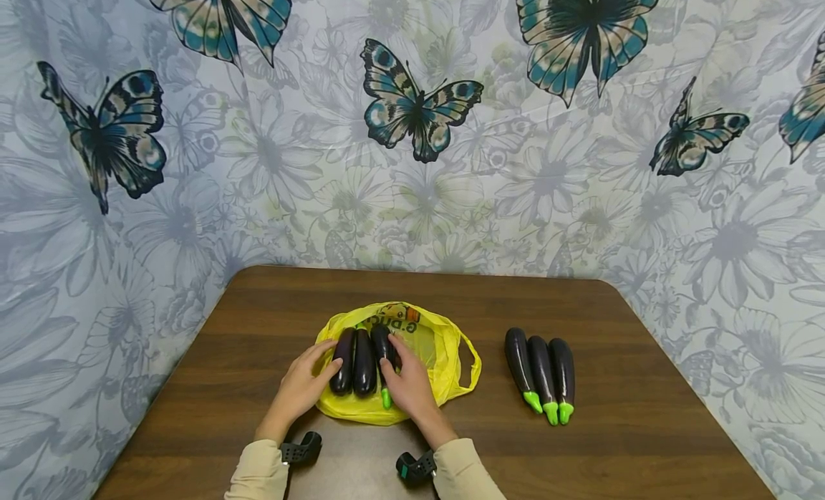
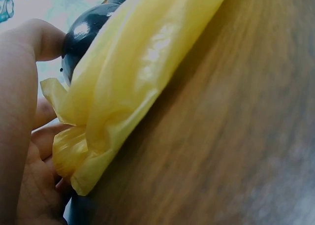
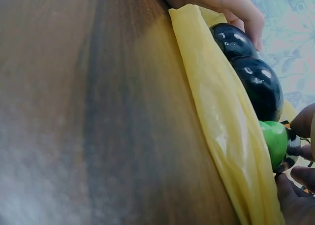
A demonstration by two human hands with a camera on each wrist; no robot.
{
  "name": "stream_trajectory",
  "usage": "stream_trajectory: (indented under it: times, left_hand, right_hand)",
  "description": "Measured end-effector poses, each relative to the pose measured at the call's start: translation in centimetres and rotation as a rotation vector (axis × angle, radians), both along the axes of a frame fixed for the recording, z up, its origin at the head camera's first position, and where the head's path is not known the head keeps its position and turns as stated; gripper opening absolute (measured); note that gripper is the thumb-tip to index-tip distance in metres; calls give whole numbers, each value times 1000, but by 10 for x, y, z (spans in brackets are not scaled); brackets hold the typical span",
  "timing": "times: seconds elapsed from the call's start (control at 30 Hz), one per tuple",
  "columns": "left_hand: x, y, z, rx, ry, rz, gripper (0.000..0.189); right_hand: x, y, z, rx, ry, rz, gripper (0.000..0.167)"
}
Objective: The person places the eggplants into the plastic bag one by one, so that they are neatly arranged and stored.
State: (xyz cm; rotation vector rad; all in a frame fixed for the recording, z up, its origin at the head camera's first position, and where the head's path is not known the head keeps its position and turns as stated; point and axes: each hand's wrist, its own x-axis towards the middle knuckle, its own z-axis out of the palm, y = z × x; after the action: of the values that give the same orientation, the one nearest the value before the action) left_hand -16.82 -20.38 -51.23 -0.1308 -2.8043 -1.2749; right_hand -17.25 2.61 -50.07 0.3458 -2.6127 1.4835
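Three glossy dark eggplants lie side by side on a yellow plastic bag (image 1: 422, 342). My left hand (image 1: 299, 389) rests against the outer side of the left eggplant (image 1: 342, 362), its thumb touching the skin. Beside that one lies the middle eggplant (image 1: 364, 364). My right hand (image 1: 407, 385) holds the right eggplant (image 1: 382, 342) between thumb and fingers; its green stem end (image 1: 386, 398) points toward me. In the right wrist view, the bag's yellow edge (image 3: 216, 112) partly covers the eggplants.
Three more eggplants (image 1: 541, 371) with green ends lie together on the brown table (image 1: 644, 414), right of the bag. The bag's handle loop (image 1: 475, 364) spreads to the right. Behind the table hangs a butterfly-patterned cloth (image 1: 309, 220).
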Motion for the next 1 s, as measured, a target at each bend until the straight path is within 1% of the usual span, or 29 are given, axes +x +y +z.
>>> stream_trajectory:
  times: [0.37, 0.53, 0.77, 1.0]
  left_hand:
    - [-1, 1, -1, 2, 2, -2, 57]
    - [-1, 0, -2, -1, -6, -1, 58]
    - [0, 0, -1, 1, -5, -5, 58]
    - [-1, 0, -1, -2, -10, -5, 58]
  right_hand:
    - [1, 3, 3, 17, 15, 15, 53]
    - [2, 5, 5, 32, 34, 15, 51]
    - [3, 9, 9, 25, 45, 11, 51]
    - [4, 12, 9, -5, 105, 14, 50]
